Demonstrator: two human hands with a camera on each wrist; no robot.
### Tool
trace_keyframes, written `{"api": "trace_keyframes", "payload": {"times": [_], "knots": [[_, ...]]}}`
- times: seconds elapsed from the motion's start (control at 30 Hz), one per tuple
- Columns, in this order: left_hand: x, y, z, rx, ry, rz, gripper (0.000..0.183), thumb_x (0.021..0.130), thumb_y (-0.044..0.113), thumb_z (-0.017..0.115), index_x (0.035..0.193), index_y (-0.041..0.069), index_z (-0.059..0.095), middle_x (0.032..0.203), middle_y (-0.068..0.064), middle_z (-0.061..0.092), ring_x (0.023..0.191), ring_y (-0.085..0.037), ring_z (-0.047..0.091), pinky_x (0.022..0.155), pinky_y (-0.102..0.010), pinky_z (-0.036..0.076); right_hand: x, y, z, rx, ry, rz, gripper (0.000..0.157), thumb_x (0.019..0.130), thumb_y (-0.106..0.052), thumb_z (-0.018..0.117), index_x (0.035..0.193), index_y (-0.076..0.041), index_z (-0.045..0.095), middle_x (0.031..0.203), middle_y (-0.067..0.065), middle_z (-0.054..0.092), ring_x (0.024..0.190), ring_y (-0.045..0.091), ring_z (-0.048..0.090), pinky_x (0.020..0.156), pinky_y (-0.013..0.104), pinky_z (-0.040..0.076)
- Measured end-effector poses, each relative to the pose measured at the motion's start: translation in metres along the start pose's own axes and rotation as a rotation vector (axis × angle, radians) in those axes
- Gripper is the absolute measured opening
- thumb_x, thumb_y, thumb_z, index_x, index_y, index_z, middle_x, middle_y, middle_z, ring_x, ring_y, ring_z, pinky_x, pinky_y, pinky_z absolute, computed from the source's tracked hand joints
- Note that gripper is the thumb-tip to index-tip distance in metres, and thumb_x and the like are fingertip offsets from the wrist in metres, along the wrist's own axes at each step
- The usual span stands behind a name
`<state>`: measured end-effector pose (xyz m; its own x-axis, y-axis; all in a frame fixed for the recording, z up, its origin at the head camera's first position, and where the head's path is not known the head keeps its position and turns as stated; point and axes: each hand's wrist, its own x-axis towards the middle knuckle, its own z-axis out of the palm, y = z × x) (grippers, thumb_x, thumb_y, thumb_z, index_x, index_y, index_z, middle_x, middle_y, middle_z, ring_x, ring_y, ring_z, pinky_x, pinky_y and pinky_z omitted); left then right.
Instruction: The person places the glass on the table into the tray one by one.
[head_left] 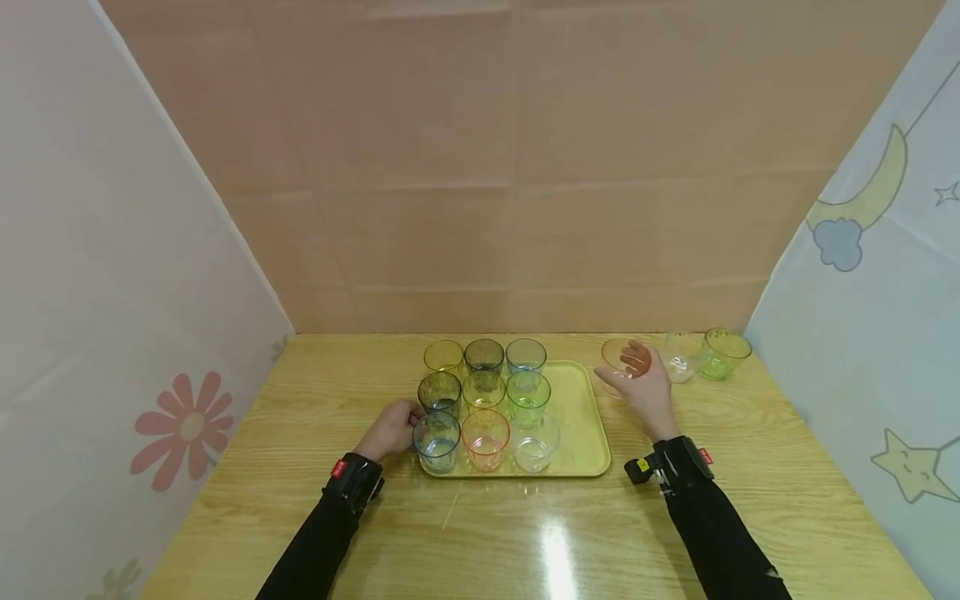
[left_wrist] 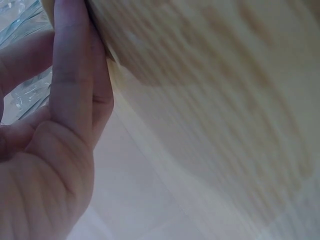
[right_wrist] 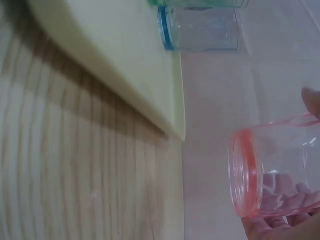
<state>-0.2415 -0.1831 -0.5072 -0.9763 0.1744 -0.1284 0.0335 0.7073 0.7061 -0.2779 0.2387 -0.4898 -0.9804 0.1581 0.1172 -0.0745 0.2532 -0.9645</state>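
My right hand [head_left: 643,387] holds a pink tumbler [head_left: 615,357] at the right of the tray, thumb on one side and fingers round the other. In the right wrist view the pink tumbler [right_wrist: 245,172] shows its thick base, with fingers behind the clear wall. My left hand [head_left: 393,427] grips the left edge of a yellow tray [head_left: 588,425], close beside a blue tumbler [head_left: 437,443]. Fingers [left_wrist: 72,70] lie along the tray edge in the left wrist view. Tumblers stand on the tray in three rows, including a red one [head_left: 486,442] and a clear one [head_left: 534,446].
Right of my right hand, a clear tumbler [head_left: 681,360] and a green tumbler [head_left: 723,357] stand near the table's back edge. The tray's right strip is bare. A brown wall [head_left: 510,208] rises behind the wooden table [head_left: 300,417], with patterned panels at both sides.
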Motion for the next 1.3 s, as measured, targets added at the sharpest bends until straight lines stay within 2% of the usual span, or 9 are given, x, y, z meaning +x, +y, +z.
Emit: {"api": "trace_keyframes", "payload": {"times": [0.2, 0.37, 0.47, 0.57, 0.67, 0.87, 1.07, 1.3], "knots": [[0.000, 0.000, 0.000, -0.009, 0.003, 0.003, 0.014, 0.086, 0.002, 0.069, 0.098, -0.004, 0.067, 0.082, -0.007, 0.062, 0.075, -0.017, 0.056, 0.065, -0.030, 0.047, 0.004, -0.003, 0.015, 0.074, -0.060, -0.021, 0.087, 0.082, -0.024, 0.080, 0.148, -0.004, 0.027, 0.145, 0.020, 0.039, 0.135, 0.037, 0.039, 0.105, 0.041, 0.039], [0.000, 0.000, 0.001, -0.016, -0.003, -0.016, 0.014, 0.087, 0.004, 0.069, 0.099, -0.003, 0.066, 0.083, -0.006, 0.062, 0.075, -0.017, 0.056, 0.066, -0.029, 0.047, 0.009, 0.006, 0.025, 0.081, -0.110, -0.083, 0.088, 0.083, -0.031, 0.079, 0.149, -0.007, 0.027, 0.147, 0.023, 0.037, 0.136, 0.043, 0.035, 0.107, 0.051, 0.036], [-0.001, 0.000, 0.000, -0.008, 0.002, -0.012, 0.015, 0.087, 0.004, 0.069, 0.099, -0.004, 0.066, 0.083, -0.007, 0.062, 0.075, -0.017, 0.056, 0.065, -0.029, 0.047, 0.018, 0.019, 0.030, 0.063, -0.165, -0.110, 0.092, 0.084, -0.041, 0.076, 0.152, -0.010, 0.023, 0.152, 0.021, 0.032, 0.138, 0.042, 0.030, 0.107, 0.052, 0.036], [-0.001, 0.001, 0.000, -0.002, 0.006, -0.011, 0.014, 0.087, 0.004, 0.069, 0.099, -0.003, 0.066, 0.083, -0.006, 0.062, 0.075, -0.017, 0.056, 0.065, -0.029, 0.047, 0.027, 0.029, 0.034, 0.059, -0.210, -0.098, 0.093, 0.082, -0.046, 0.075, 0.152, -0.016, 0.022, 0.155, 0.016, 0.029, 0.140, 0.039, 0.029, 0.106, 0.049, 0.039], [-0.001, 0.002, -0.001, -0.003, 0.001, -0.012, 0.014, 0.087, 0.004, 0.068, 0.099, -0.003, 0.066, 0.083, -0.006, 0.062, 0.075, -0.017, 0.056, 0.066, -0.029, 0.047, 0.025, 0.021, 0.037, 0.065, -0.246, -0.076, 0.094, 0.082, -0.040, 0.077, 0.152, -0.012, 0.020, 0.155, 0.019, 0.027, 0.141, 0.041, 0.028, 0.106, 0.050, 0.039], [-0.002, 0.004, -0.001, 0.000, -0.001, -0.023, 0.013, 0.088, 0.003, 0.068, 0.099, -0.003, 0.066, 0.083, -0.007, 0.062, 0.075, -0.017, 0.056, 0.065, -0.028, 0.046, 0.020, -0.003, 0.040, 0.056, -0.308, -0.010, 0.091, 0.084, -0.015, 0.078, 0.152, -0.003, 0.019, 0.154, 0.025, 0.027, 0.141, 0.045, 0.029, 0.109, 0.054, 0.037], [-0.001, 0.003, -0.001, 0.039, 0.018, 0.002, 0.013, 0.085, -0.001, 0.067, 0.098, -0.004, 0.067, 0.081, -0.006, 0.061, 0.075, -0.016, 0.055, 0.066, -0.029, 0.048, 0.026, -0.003, 0.047, 0.008, -0.360, 0.010, 0.089, 0.085, -0.017, 0.077, 0.152, -0.005, 0.020, 0.155, 0.026, 0.027, 0.141, 0.047, 0.027, 0.108, 0.052, 0.037], [-0.001, 0.004, -0.002, 0.036, 0.012, 0.004, 0.013, 0.085, 0.000, 0.066, 0.097, -0.003, 0.067, 0.081, -0.006, 0.062, 0.076, -0.016, 0.056, 0.068, -0.030, 0.048, 0.034, 0.006, 0.055, -0.025, -0.405, 0.037, 0.099, 0.081, -0.027, 0.081, 0.153, -0.002, 0.018, 0.153, 0.026, 0.028, 0.140, 0.047, 0.027, 0.111, 0.051, 0.034]]}}
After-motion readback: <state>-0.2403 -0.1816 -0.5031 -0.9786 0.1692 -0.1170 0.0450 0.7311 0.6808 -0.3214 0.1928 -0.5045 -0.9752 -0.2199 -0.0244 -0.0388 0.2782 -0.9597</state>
